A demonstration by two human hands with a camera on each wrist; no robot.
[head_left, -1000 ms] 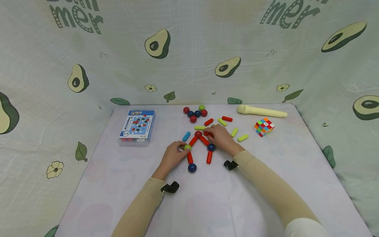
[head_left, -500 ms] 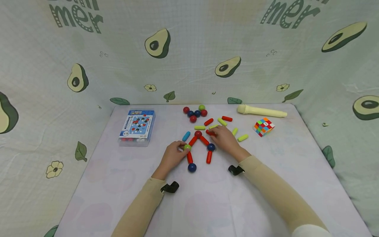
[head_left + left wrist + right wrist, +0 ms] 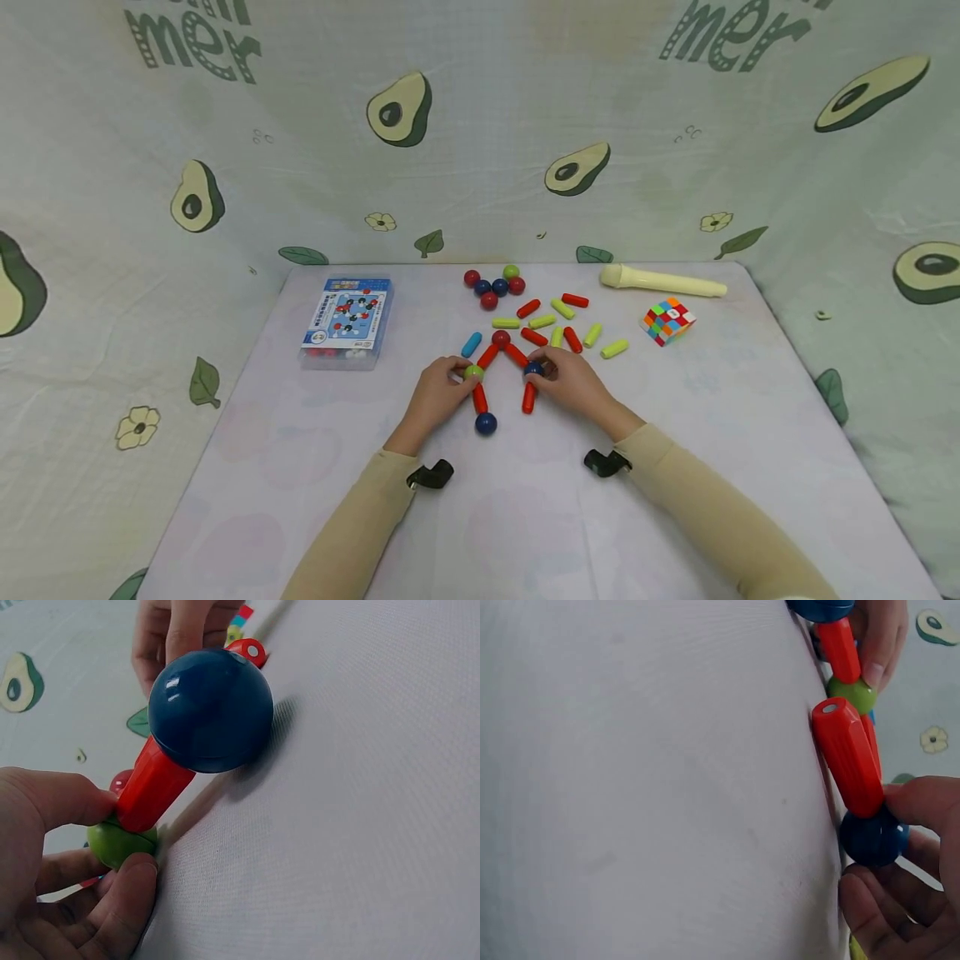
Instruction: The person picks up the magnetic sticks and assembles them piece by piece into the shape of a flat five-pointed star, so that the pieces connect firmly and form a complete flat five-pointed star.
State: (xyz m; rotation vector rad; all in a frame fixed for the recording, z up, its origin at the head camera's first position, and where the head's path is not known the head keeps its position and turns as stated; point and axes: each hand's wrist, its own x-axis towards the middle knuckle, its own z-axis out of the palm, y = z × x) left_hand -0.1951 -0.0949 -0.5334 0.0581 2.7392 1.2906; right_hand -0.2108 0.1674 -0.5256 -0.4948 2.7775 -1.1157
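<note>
A chain of magnetic-style balls and red rods lies on the table in an upside-down V. Its top is a red ball [image 3: 500, 339]. My left hand [image 3: 437, 392] pinches the green ball [image 3: 120, 841] on the left leg between thumb and fingers. From that ball a red rod [image 3: 156, 784] leads to a dark blue ball [image 3: 211, 711] at the near end. On the right leg my right hand [image 3: 573, 382] pinches another blue ball [image 3: 874, 836]. A red rod [image 3: 847, 754] with a bare end sticks out from it toward the near side.
Loose red and yellow-green rods [image 3: 542, 321] lie behind the right hand, with a blue rod [image 3: 472, 344] left of the chain. Several balls [image 3: 489, 301] cluster at the back. Around them are a boxed set [image 3: 347, 325], a puzzle cube [image 3: 668, 322] and a cream microphone-shaped stick [image 3: 663, 282].
My right hand has let go of a red rod, which now lies among the loose rods, and has come nearer to grip the right blue ball. The left hand has stayed in place.
</note>
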